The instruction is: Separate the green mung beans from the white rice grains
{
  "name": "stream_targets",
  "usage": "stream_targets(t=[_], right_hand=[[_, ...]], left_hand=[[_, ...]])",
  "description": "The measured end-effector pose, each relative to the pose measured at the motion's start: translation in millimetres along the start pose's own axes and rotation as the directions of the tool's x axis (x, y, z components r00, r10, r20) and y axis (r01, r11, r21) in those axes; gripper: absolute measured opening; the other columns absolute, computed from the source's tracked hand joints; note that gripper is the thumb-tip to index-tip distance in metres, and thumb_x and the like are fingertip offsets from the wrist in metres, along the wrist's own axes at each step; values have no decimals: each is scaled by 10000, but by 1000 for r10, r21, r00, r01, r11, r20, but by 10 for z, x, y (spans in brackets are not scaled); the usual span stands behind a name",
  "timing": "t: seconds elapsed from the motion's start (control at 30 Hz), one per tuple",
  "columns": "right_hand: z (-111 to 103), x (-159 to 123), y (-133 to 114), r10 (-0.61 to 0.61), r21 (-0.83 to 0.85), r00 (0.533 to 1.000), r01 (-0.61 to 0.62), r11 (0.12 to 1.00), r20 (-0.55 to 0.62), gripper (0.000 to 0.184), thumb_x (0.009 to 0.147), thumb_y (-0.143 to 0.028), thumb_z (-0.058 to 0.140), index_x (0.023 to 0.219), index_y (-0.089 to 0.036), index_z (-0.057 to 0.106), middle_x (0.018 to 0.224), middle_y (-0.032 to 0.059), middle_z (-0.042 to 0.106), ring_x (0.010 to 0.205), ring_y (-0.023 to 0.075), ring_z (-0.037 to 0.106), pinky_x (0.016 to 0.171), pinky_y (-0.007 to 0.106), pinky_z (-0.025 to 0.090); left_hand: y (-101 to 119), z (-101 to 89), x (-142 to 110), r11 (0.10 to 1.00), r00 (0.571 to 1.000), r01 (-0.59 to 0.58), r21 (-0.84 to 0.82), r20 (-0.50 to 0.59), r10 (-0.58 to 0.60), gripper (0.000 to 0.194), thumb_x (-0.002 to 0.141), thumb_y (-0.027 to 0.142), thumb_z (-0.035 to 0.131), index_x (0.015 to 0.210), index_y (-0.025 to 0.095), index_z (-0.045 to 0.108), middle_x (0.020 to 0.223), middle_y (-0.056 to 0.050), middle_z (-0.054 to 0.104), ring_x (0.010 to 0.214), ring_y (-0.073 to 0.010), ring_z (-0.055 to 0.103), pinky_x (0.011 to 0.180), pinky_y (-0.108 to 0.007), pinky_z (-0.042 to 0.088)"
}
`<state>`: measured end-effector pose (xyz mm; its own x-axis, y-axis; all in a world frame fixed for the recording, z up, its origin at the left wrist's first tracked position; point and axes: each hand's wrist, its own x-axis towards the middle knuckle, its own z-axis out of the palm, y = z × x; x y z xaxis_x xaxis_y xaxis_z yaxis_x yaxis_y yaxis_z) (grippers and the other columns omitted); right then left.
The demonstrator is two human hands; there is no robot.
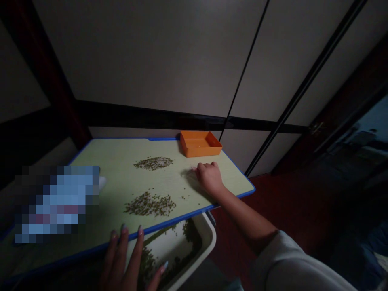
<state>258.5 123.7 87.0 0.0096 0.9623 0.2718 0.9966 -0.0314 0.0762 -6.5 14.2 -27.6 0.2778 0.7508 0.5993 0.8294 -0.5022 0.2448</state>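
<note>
My right hand (209,178) hovers over or rests on the pale yellow tabletop (115,153), fingers curled together; whatever they may pinch is too small or hidden to make out. To its left lie two piles of small green and pale grains, a far pile (154,163) and a near pile (150,204). A few stray grains are scattered near the right hand. Fingers apart, my left hand (124,258) lies at the table's blue front edge, over the side of a white tub (210,238). Green grains line that tub, which sits partly under the table.
An orange open box (202,151) stands at the table's back right, beyond my right hand. A blurred-out blue and white item (60,206) lies at the left. Behind the table rises a panelled cabinet (169,60); dark red floor (291,202) shows at the right.
</note>
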Motion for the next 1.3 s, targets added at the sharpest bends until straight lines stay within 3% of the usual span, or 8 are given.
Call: stream_targets(t=[0.13, 0.23, 0.37, 0.6, 0.77, 0.97, 1.13, 1.3], right_hand=[[-182, -506, 35, 72, 360, 994, -36, 932, -87, 373, 970, -355, 289, 747, -180, 532, 714, 41, 617, 692, 139, 542, 665, 248, 328], [-221, -1021, 30, 17, 701, 1000, -25, 713, 18, 407, 960, -437, 304, 660, -201, 444, 628, -12, 514, 606, 109, 474, 584, 209, 336], [-2, -1528, 27, 26, 819, 989, -136, 557, 146, 414, 924, -497, 377, 659, -190, 462, 666, -3, 515, 664, 117, 466, 628, 219, 368], [343, -1547, 53, -20, 943, 983, -170, 286, 184, 538, 875, -628, 376, 617, -172, 498, 601, -13, 505, 572, 92, 453, 561, 207, 364], [257, -1329, -10, -246, 906, 951, -70, 418, 187, 534, 886, -589, 388, 603, -158, 525, 560, -38, 457, 530, 74, 403, 514, 189, 321], [71, -1318, -260, -254, 408, 909, 105, 907, 330, 347, 909, -395, 440, 852, -155, 684, 828, 112, 709, 783, 204, 637, 750, 326, 429], [4, -1412, -460, -178, 355, 923, 49, 934, 341, 378, 933, -387, 382, 916, -165, 687, 896, 133, 729, 848, 258, 674, 928, 513, 371], [-8, -1409, -398, -186, 403, 912, 26, 915, 365, 397, 929, -426, 378, 942, -173, 685, 941, 141, 723, 887, 262, 669, 901, 513, 395]], left_hand=[[-25, 18, -22, 1000, 1000, -2, 0, 5, 2, 756, 774, 491, 469, 1436, 269, 180, 1586, -84, 125, 1431, -354, 193, 1054, -548, 377], [-12, 23, -22, 1000, 1000, 19, -2, 16, -19, 735, 783, 511, 449, 1429, 258, 208, 1580, -88, 150, 1434, -346, 185, 1063, -534, 370], [5, 11, -1, 1000, 1000, 12, 7, 19, -12, 739, 783, 538, 440, 1426, 246, 222, 1581, -91, 145, 1438, -339, 176, 1085, -523, 345], [-38, 16, 13, 999, 999, -21, 44, 26, 20, 752, 772, 527, 457, 1423, 226, 232, 1581, -124, 125, 1433, -368, 177, 1064, -544, 362], [-39, -9, 44, 998, 999, -46, 44, 29, 45, 739, 785, 500, 464, 1415, 180, 249, 1564, -177, 136, 1428, -397, 163, 1072, -583, 338], [-4, -27, 100, 996, 996, -60, 67, 66, 56, 710, 788, 454, 472, 1399, 145, 282, 1558, -211, 112, 1429, -423, 123, 1077, -613, 307], [25, -82, 81, 995, 991, -76, 67, 115, 68, 708, 778, 434, 477, 1407, 181, 273, 1525, -175, 263, 1440, -396, 107, 1086, -614, 297], [103, -109, 9, 995, 991, -22, 96, 130, 10, 713, 786, 430, 471, 1420, 196, 242, 1550, -164, 214, 1425, -380, 194, 1061, -581, 353]])
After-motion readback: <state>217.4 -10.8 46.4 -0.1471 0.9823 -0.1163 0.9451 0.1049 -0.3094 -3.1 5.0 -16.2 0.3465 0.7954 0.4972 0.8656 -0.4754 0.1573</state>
